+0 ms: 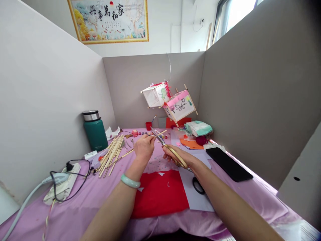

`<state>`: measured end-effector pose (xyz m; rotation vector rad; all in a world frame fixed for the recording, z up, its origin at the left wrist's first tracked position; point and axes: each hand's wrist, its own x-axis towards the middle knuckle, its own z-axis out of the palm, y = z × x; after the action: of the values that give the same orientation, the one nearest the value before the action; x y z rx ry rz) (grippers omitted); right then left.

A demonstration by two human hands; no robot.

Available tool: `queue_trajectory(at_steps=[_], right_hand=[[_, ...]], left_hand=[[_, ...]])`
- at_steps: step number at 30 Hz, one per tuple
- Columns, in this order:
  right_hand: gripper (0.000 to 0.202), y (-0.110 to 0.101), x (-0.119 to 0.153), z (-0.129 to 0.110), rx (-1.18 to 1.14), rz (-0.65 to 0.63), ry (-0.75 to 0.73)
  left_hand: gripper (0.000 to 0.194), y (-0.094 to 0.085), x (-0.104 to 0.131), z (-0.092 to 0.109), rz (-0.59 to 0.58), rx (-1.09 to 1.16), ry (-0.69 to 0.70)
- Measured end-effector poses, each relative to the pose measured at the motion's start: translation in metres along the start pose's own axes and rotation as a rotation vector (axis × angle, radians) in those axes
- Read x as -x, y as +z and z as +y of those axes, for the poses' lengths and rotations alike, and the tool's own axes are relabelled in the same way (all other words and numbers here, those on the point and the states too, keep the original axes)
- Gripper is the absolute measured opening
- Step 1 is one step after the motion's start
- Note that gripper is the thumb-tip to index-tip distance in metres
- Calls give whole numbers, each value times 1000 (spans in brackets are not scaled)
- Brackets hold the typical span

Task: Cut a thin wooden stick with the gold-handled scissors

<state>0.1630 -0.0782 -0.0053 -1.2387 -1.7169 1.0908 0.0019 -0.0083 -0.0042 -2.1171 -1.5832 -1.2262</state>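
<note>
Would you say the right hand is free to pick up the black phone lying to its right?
Probably not straight away: the right hand is holding scissors, though nothing lies between it and the phone.

At the upper left of the frame, a gold-framed picture point(108, 20) hangs on the back wall. Across its top run large black brush characters that read 家和萬事興, written from right to left. Beneath them stand several short columns of smaller characters, too small to read. Nothing else carries legible writing: the green flask point(95, 131), the black phone point(228, 163) and the paper lanterns point(170, 100) show no readable label, brand or number.
</note>
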Motion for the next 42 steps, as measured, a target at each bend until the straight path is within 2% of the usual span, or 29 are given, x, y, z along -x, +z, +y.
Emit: queue_trajectory(at_steps=[15, 21, 29, 36, 42], right_hand=[[51, -1, -6, 6, -71, 4, 21], [51, 1, -5, 1, -79, 2, 18], [41, 2, -9, 1, 8, 90, -5], [25, 3, -20, 10, -11, 82, 44], [24, 4, -22, 10, 17, 88, 82]], left_hand=[[27, 1, 2, 3, 34, -38, 71], [31, -1, 4, 3, 76, -93, 122], [33, 1, 4, 6, 75, -135, 128], [33, 0, 4, 7, 39, -136, 110], [35, -2, 4, 7, -12, -137, 79]])
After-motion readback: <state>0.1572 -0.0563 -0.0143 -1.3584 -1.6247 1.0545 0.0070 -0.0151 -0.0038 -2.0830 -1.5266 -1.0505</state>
